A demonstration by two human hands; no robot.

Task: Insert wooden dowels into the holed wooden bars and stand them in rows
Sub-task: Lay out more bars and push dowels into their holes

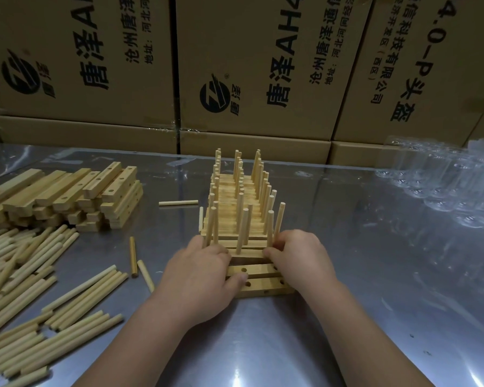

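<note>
Near the middle of the metal table [347, 317], a row [236, 202] of bars with upright dowels runs from the hands toward the far edge, bar against bar, three dowels to each. At its near end lie two empty bars [259, 277], flat and side by side, their holes open.

The left hand [204, 272] lies over the left ends of the empty bars. Its thumb rests on top of the nearer one beside a hole and its fingers bend over the far side, so it holds them.

The right hand [299, 261] is at the right ends. Its curled fingertips [270, 251] touch the nearest doweled bar just beside its right dowel; the thumb is hidden, so I cannot tell whether it grips or only pushes.

By the left edge stands a stack [67, 196] of loose bars, and nearer, toward the near left corner, a spread of loose dowels [25, 275]. Between that spread and the left hand lie two short dowels [140, 263], and one more dowel [178, 203] lies flat just left of the row.

Printed boxes [263, 65] line the far edge. Clear plastic [444, 177] — too blurred to make out — sits at the far right corner.
</note>
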